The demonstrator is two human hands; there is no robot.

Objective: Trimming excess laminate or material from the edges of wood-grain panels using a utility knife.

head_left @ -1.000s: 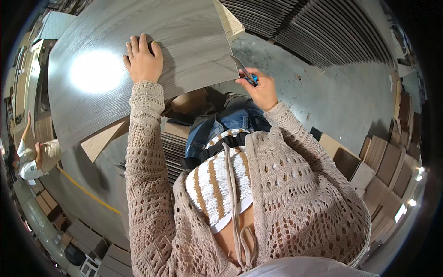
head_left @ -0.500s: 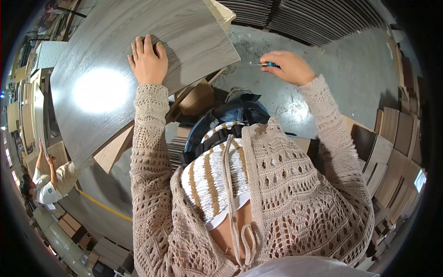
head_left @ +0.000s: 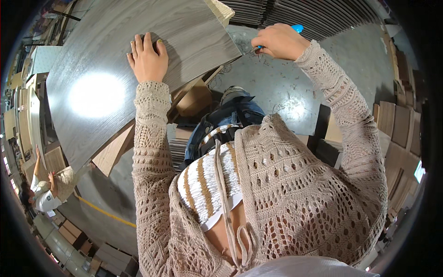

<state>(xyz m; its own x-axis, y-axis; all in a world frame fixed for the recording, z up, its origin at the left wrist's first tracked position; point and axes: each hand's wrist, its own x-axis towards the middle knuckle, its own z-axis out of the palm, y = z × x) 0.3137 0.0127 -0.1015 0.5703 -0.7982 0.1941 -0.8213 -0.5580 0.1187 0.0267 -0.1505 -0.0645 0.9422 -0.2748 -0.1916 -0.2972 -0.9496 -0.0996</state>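
A large grey wood-grain board [head_left: 184,41] lies tilted across the upper left, with a bright light reflected on its surface. My left hand [head_left: 150,61] rests flat on the board with its fingers spread. At the board's right corner, my right hand [head_left: 279,41] is closed round a blue-handled utility knife [head_left: 298,28]. Its blue end sticks out behind my hand, while the thin metal blade points to the corner's edge. Whether the blade touches the edge, I cannot tell. My fingers hide most of the handle.
Beneath the board are a cardboard box [head_left: 194,99] and pale wooden panels [head_left: 113,150]. Dark slats [head_left: 318,16] are stacked at the far side. Brown panels [head_left: 397,124] stand at the right. A co-worker [head_left: 45,198] is at the far left, near a yellow floor line [head_left: 106,211].
My right hand has risen and turned, bringing the knife to the board's corner and its blue end into sight. My left hand stays on the board. The co-worker's arms have shifted.
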